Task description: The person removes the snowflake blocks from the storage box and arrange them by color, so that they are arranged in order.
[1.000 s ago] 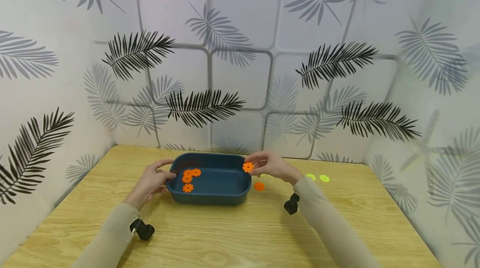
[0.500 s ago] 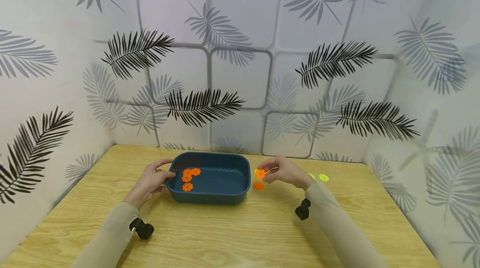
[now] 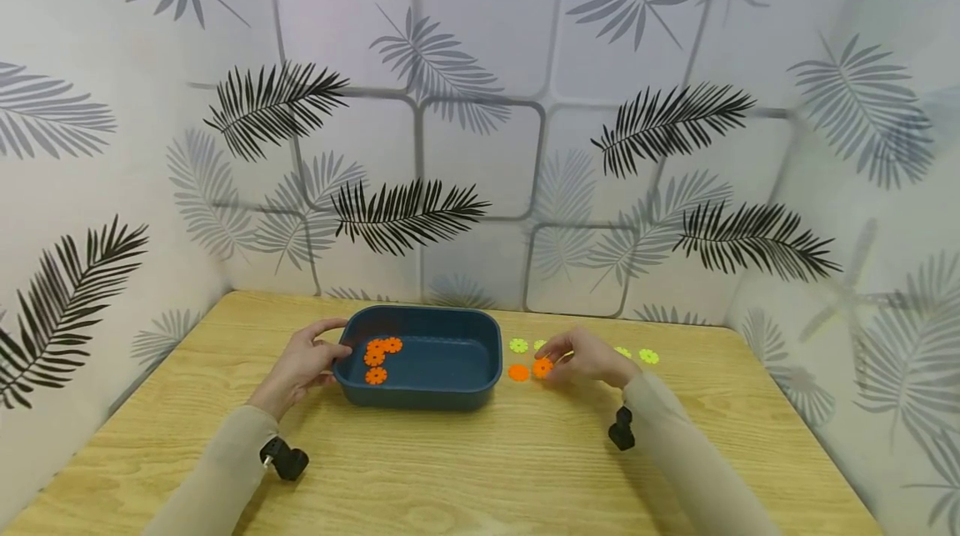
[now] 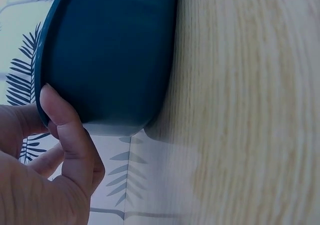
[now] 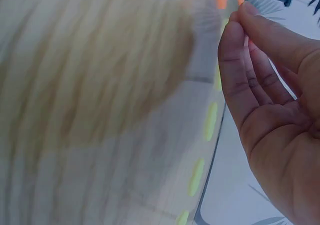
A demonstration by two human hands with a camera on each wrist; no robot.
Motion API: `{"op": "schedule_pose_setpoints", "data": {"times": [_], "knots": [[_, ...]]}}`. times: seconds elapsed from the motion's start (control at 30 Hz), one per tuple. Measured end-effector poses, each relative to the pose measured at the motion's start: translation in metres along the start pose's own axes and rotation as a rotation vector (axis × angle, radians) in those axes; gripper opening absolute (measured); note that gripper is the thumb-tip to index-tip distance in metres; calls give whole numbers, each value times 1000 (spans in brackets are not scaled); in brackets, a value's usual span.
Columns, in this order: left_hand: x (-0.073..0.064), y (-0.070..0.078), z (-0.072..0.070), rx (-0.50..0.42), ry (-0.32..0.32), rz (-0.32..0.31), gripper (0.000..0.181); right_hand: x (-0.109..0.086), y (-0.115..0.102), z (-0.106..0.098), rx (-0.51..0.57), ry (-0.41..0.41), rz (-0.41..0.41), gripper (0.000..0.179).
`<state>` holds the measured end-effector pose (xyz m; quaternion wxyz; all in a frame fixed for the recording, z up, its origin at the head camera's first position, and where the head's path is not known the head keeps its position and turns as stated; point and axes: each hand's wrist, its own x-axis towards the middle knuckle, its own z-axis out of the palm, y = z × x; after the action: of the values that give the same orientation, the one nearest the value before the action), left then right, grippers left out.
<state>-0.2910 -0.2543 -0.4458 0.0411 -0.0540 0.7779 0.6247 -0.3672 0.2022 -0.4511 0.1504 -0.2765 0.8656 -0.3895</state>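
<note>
My left hand (image 3: pixel 303 363) grips the left end of a dark blue rectangular bin (image 3: pixel 420 399), thumb over the rim. The left wrist view shows that same grip on the bin's wall (image 4: pixel 110 55). Inside the bin, at its left, lie several orange flower-shaped discs (image 3: pixel 375 357). To the right of the bin, my right hand (image 3: pixel 588 358) pinches another orange notched disc (image 3: pixel 542 368) low over the table; whether it touches the wood cannot be told. Only a sliver of this disc (image 5: pixel 240 0) shows between the fingertips in the right wrist view. Beside it lies a loose orange disc (image 3: pixel 518 373).
A row of yellow-green discs (image 3: pixel 518 345) lies behind the orange ones, partly hidden by my right hand and reaching right to a last disc (image 3: pixel 648 357). The wooden table (image 3: pixel 465 469) ends at a leaf-patterned wall (image 3: pixel 480 144) behind and at both sides.
My right hand has moved from the bin's right rim rightward and down to the table, carrying the orange disc beside the loose one. The left hand and bin have stayed put.
</note>
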Motion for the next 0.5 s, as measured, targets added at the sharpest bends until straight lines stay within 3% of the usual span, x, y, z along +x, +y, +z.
{"op": "schedule_pose_setpoints", "data": {"times": [0.23, 0.5], "knots": [[1, -1, 1, -2, 1, -9, 54, -1, 7, 0, -35, -17, 40, 34], [1, 1, 1, -1, 1, -10, 54, 1, 6, 0, -61, -16, 10, 33]]}}
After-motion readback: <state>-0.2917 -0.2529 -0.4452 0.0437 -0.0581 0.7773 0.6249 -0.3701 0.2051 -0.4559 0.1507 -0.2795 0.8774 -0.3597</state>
